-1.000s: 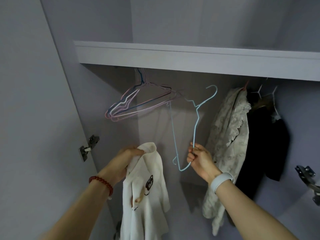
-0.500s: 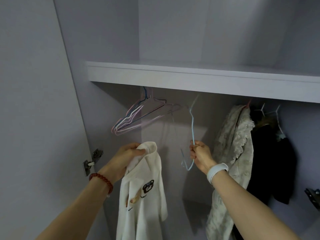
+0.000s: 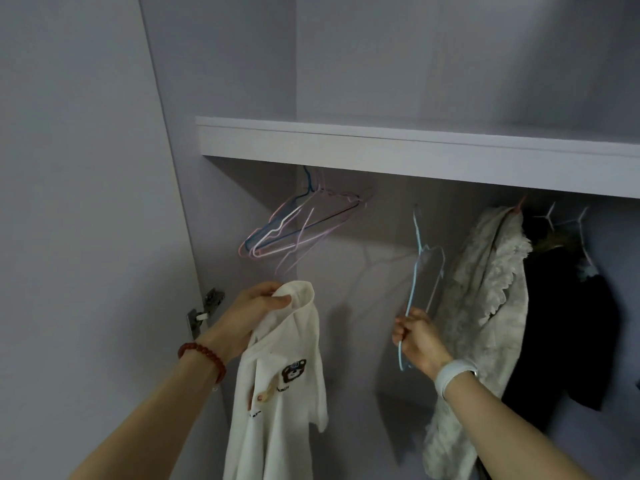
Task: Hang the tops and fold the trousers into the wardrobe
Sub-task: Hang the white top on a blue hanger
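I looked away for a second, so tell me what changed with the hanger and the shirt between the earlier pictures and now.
The right hand has turned the light blue wire hanger from broadside to nearly edge-on, its hook now pointing up, gripping the lower end throughout. The view tilted upward, showing more above the white shelf. The left hand still holds the white bear-print top by its collar; nothing was let go.

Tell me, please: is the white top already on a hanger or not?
Not yet. The left hand grips the white top by its collar, and the blue hanger is bare in the right hand.
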